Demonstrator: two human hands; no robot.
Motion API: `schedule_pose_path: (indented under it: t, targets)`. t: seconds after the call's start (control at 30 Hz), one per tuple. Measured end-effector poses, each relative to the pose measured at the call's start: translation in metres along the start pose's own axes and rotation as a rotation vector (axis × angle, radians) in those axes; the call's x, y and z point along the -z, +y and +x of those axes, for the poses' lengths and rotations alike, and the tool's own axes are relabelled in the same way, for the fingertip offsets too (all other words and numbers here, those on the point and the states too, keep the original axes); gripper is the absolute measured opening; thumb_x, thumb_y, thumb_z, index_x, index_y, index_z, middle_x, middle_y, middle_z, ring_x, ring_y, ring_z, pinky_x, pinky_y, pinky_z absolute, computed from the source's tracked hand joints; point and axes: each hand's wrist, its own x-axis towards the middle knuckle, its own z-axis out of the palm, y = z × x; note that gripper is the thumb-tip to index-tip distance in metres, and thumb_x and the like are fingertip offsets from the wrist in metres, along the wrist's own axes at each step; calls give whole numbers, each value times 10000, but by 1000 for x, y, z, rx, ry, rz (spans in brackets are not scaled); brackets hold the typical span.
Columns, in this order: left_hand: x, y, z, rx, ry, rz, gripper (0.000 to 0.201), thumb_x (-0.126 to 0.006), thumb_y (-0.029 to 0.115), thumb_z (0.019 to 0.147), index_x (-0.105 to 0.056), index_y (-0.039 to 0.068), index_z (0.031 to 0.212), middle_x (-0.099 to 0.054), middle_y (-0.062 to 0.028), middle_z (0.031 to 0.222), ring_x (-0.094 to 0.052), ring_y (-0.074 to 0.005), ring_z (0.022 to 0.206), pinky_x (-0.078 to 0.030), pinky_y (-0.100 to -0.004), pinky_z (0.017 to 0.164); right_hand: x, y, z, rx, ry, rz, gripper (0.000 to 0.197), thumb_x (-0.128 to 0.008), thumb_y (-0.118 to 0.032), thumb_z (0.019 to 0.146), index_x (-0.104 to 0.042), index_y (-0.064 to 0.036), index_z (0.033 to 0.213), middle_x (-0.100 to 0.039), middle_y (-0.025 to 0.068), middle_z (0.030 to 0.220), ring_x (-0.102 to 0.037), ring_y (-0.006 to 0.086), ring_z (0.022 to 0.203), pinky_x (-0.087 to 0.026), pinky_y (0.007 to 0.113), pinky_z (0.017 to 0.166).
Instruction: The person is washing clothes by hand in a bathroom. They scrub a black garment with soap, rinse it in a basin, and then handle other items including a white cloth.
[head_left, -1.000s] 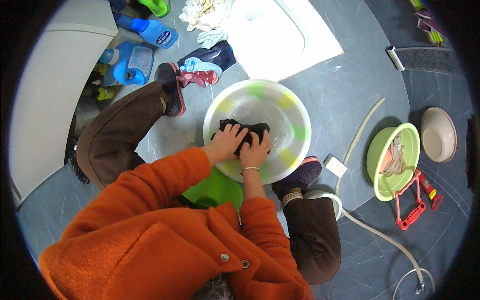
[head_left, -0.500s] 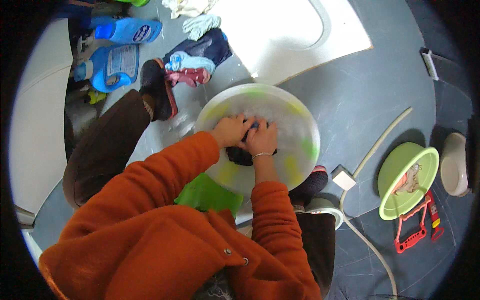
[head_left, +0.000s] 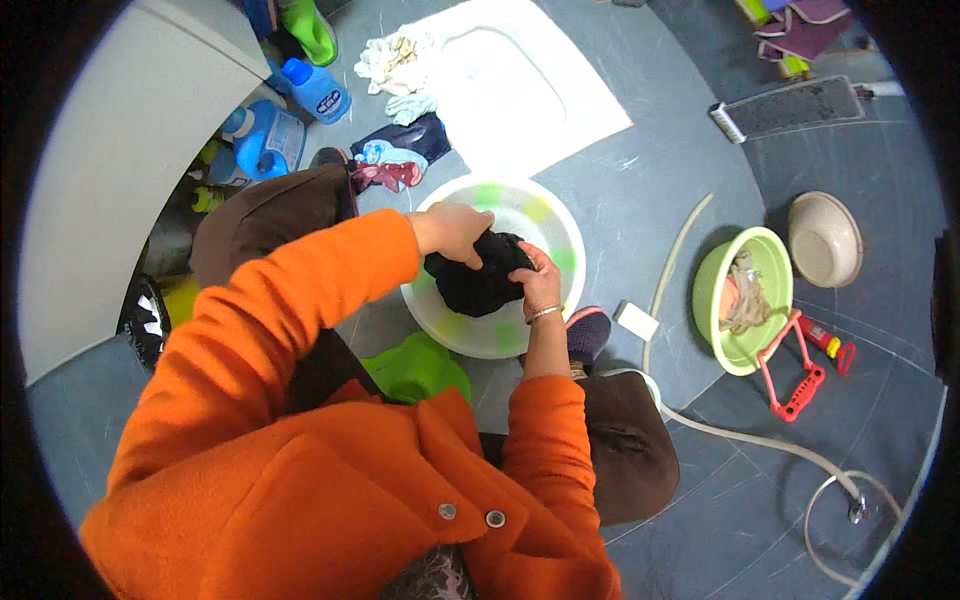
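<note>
A crumpled black cloth (head_left: 474,287) is lifted over a round whitish basin (head_left: 440,333) with green and yellow patches. At the cloth's upper left edge, my left hand (head_left: 456,231) is closed on it, thumb pointing down over the fabric. My right hand (head_left: 541,283) pinches the cloth's right edge between thumb and fingers. A bracelet circles my right wrist. What kind of garment the cloth is, I cannot make out.
Dark blue, light blue and red cloths (head_left: 390,160) lie beyond the basin, beside blue bottles (head_left: 268,140). A white squat toilet (head_left: 530,90) is at the back. Rightward are a hose (head_left: 672,262), a green basin (head_left: 708,290) with cloths, and a beige bowl (head_left: 826,240).
The black cloth, pressed down in the basin under both hands before, is now raised and spread between them. My hands have moved apart. The view has shifted.
</note>
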Motion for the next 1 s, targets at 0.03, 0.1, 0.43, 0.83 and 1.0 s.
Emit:
schedule_pose_path:
  t: [0.03,0.1,0.43,0.83,1.0]
  targets:
    - [14,10,-16,-1,26,18,597,-726,388,667,-516,75,1129,-628,-170,954,-595,-343,931,-469,-431,772,-12,-29,-19,-8,-16,35,492,-598,129,561,-599,33,1044,-631,76,972,-591,173,863,-472,273,755]
    - [36,31,-45,-28,87,11,605,-706,434,685,-508,81,1136,-629,-175,939,-599,-344,917,-470,-429,763,-14,-56,-42,119,6,10,406,-610,139,567,-605,12,953,-609,49,950,-569,155,865,-457,265,761]
    - [36,44,-109,-319,191,-841,597,-553,551,830,-560,55,1164,-621,-132,1069,-578,-232,993,-440,-341,869,-48,-153,-141,767,22,-542,284,-669,125,560,-513,-62,707,-464,33,849,-481,174,833,-399,259,755]
    - [18,36,-83,-110,196,-1326,195,-637,180,759,-615,71,919,-595,-31,834,-548,-115,794,-432,-264,726,-52,-143,-123,384,-75,-484,157,-628,16,690,-514,-45,780,-490,21,817,-493,140,747,-381,229,705]
    - [-1,36,-78,-303,381,-1047,243,-668,166,750,-593,49,949,-589,-44,852,-540,-119,847,-424,-268,780,-73,-155,-130,4,115,-49,82,-559,-121,848,-524,-48,839,-562,50,765,-567,127,615,-504,230,519]
